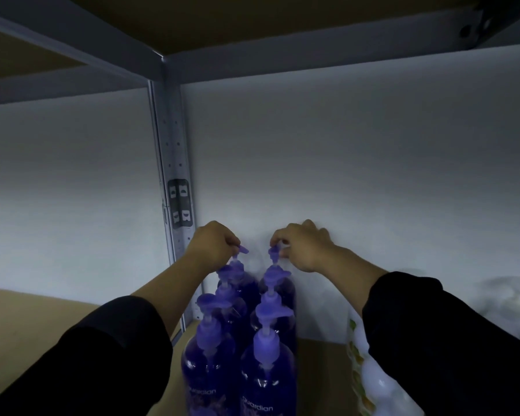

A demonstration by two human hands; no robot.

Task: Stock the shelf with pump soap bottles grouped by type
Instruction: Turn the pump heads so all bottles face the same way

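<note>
While each hand pinches a rear pump, purple bottles (267, 370) stand in two rows.

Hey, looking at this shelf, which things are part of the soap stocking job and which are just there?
Part of the job:
- purple pump bottles, two rows running back to the wall
- left hand pinching the rear left pump
- right hand pinching the rear right pump
- shelf board

Just there:
- white bottle with citrus label, at the right
- metal upright
</note>
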